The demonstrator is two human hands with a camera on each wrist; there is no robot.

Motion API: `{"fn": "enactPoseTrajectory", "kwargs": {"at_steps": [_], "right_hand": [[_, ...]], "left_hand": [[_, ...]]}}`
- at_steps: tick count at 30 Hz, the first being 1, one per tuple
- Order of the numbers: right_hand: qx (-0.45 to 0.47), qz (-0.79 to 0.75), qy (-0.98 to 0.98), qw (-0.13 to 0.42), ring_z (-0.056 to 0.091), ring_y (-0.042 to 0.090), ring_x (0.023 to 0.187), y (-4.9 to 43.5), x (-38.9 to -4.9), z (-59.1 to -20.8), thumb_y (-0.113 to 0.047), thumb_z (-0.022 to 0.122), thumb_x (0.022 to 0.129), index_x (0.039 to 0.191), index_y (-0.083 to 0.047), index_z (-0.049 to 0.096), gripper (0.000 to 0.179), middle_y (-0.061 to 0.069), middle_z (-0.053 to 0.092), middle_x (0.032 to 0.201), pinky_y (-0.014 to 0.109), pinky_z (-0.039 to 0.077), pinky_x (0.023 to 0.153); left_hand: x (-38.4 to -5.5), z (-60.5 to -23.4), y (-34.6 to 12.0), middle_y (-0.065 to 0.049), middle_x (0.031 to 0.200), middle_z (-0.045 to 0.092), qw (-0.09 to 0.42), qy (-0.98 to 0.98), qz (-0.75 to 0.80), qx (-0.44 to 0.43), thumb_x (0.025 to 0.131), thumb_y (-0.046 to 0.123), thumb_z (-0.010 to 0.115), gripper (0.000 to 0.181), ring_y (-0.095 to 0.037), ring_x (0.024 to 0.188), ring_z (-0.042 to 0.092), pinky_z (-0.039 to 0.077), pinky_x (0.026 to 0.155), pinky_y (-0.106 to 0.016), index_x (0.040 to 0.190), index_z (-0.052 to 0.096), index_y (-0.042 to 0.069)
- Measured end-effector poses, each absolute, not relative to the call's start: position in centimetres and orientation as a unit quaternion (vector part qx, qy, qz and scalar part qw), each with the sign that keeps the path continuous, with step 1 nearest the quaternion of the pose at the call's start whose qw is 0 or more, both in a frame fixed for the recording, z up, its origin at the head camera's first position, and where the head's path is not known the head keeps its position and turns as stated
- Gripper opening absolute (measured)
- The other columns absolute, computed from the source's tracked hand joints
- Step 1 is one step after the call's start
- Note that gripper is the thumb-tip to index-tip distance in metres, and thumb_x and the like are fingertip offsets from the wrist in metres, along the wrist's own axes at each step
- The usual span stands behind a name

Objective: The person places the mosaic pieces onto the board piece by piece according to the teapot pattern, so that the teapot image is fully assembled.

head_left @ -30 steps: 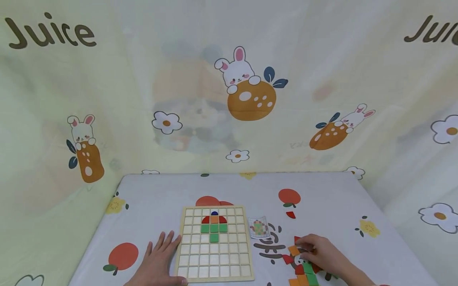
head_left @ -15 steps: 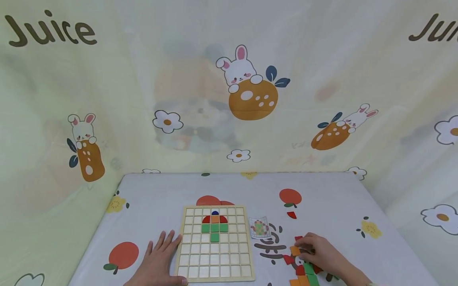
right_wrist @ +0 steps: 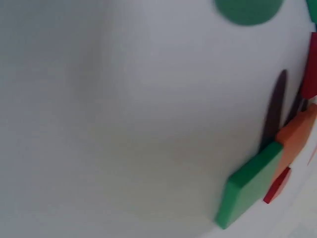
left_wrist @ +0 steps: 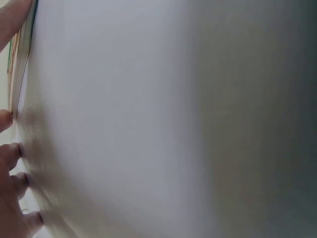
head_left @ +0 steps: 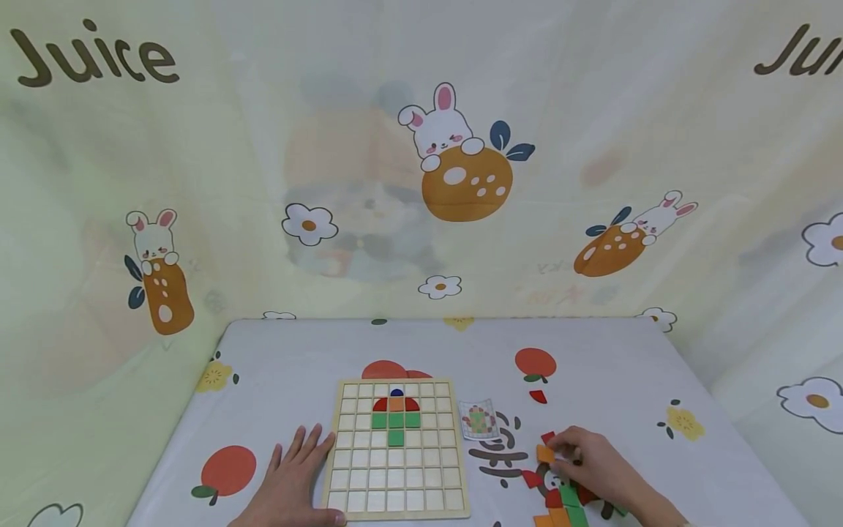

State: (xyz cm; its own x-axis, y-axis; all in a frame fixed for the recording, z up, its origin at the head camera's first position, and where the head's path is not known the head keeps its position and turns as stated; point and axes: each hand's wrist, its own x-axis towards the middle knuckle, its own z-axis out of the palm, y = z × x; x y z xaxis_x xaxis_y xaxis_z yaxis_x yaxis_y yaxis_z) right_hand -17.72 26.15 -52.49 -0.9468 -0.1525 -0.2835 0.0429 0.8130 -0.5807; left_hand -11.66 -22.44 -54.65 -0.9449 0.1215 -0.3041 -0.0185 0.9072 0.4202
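Observation:
A wooden grid board (head_left: 463, 454) lies on the table, with a blue half-round piece (head_left: 396, 393), red quarter-round pieces (head_left: 412, 404), an orange square (head_left: 396, 404) and several green squares (head_left: 396, 438) in its cells. Spread at the board's left side, my left hand (head_left: 293, 483) has its thumb at the lower left corner and fingertips near the left rim. To the right of the board, my right hand (head_left: 596, 465) pinches an orange square tile (head_left: 545, 454) between thumb and index finger, over the loose pieces. The right wrist view shows a green tile (right_wrist: 250, 184) but no fingers.
A small printed pattern card (head_left: 478, 420) lies against the board's right side. Loose red (head_left: 531, 479), green (head_left: 577, 515) and orange pieces (head_left: 559, 517) cluster below my right hand. A lone red piece (head_left: 538, 397) lies farther back. Patterned cloth covers the table and walls.
My right thumb and index finger have closed on the orange square tile, which has shifted slightly away from me. The left hand and the board's pieces stay as they were.

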Motion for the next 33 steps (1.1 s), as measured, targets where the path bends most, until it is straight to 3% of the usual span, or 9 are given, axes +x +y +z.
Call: {"fn": "enactPoseTrajectory", "kwargs": {"at_steps": [7, 16, 26, 33], "right_hand": [[-0.051, -0.299, 0.942, 0.141, 0.056, 0.011, 0.083, 24.6, -18.0, -51.5, -0.018, 0.082, 0.086, 0.108, -0.012, 0.076, 0.023, -0.006, 0.068, 0.093, 0.019, 0.052, 0.070], [-0.145, -0.309, 0.935, 0.098, 0.057, 0.009, 0.083, 21.0, -18.2, -50.4, -0.019, 0.083, 0.085, 0.106, -0.013, 0.077, 0.022, -0.006, 0.071, 0.098, 0.017, 0.053, 0.069], [-0.233, -0.334, 0.906, 0.112, 0.064, 0.011, 0.089, 15.2, -18.8, -49.8, -0.017, 0.081, 0.088, 0.110, -0.010, 0.076, 0.023, -0.003, 0.072, 0.103, 0.024, 0.058, 0.076], [-0.243, -0.316, 0.910, 0.113, 0.058, 0.009, 0.085, 10.6, -19.3, -50.3, -0.020, 0.082, 0.088, 0.108, -0.012, 0.077, 0.022, -0.006, 0.071, 0.098, 0.021, 0.053, 0.071]], "left_hand": [[-11.8, -54.4, -22.4, -0.015, 0.168, 0.030, 0.173, 0.960, 0.221, 0.022, 0.055, 0.082, 0.079, 0.132, -0.045, 0.158, 0.013, 0.008, 0.121, -0.077, 0.159, 0.038, 0.013], [-11.8, -54.6, -22.5, -0.014, 0.168, 0.029, 0.173, 0.959, 0.225, 0.019, 0.054, 0.080, 0.081, 0.132, -0.045, 0.158, 0.012, 0.007, 0.122, -0.076, 0.159, 0.038, 0.013], [-11.6, -54.2, -22.5, -0.015, 0.168, 0.029, 0.166, 0.961, 0.222, 0.019, 0.054, 0.079, 0.082, 0.132, -0.045, 0.158, 0.013, 0.008, 0.121, -0.076, 0.159, 0.038, 0.013], [-11.6, -54.3, -22.4, -0.013, 0.169, 0.029, 0.168, 0.959, 0.229, 0.014, 0.054, 0.078, 0.083, 0.130, -0.043, 0.158, 0.011, 0.007, 0.122, -0.076, 0.159, 0.038, 0.015]]}}
